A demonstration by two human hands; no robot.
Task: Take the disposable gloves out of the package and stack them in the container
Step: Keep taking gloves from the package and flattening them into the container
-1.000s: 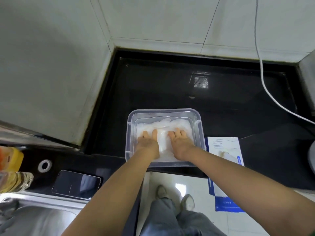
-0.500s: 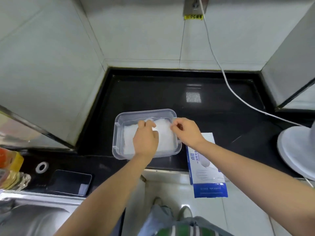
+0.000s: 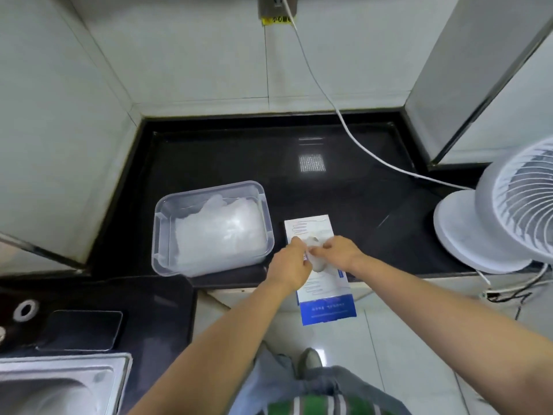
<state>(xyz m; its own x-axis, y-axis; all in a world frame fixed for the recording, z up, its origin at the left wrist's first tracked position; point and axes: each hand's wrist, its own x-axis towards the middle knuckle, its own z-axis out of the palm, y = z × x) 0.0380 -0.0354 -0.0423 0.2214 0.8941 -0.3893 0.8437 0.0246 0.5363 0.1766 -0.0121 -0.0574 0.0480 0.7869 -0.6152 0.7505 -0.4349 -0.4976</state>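
Reaching forward side by side, the left hand (image 3: 288, 265) and right hand (image 3: 339, 253) meet over the box (image 3: 327, 307), knuckles up, fingers curled inward. Both pinch a thin clear glove (image 3: 315, 260) bunched between them at the box's opening. The box lies on the black counter (image 3: 344, 190) (its blue end overhangs the edge), just right of the container (image 3: 158, 235) holding the stacked gloves (image 3: 221, 232).
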